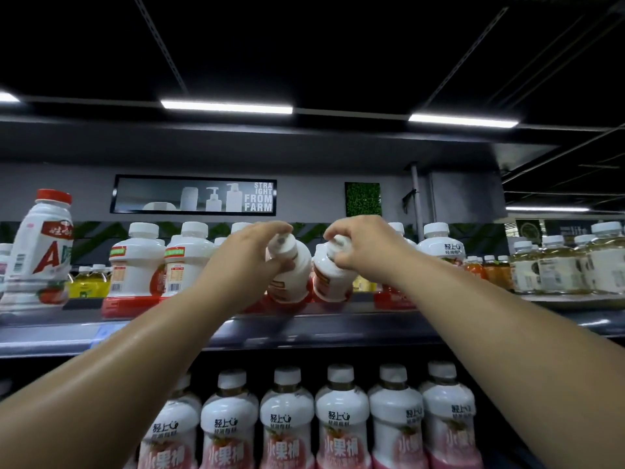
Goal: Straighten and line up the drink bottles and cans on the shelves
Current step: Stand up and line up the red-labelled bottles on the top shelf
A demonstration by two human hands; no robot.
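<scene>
Two white drink bottles with red bases stand tilted on the top shelf [338,328]. My left hand [252,253] grips the neck and cap of the left bottle [292,279], which leans toward me. My right hand [358,247] grips the cap of the right bottle [329,280], also tilted. The two bottles touch at their shoulders. Upright white bottles of the same kind [137,262] stand to the left, and one more [439,247] to the right behind my right arm.
A large white bottle with a red cap [39,248] stands at the far left. Pale juice bottles [561,265] fill the shelf's right end, yellow ones [88,282] sit behind. A row of pink-and-white bottles [341,418] lines the shelf below.
</scene>
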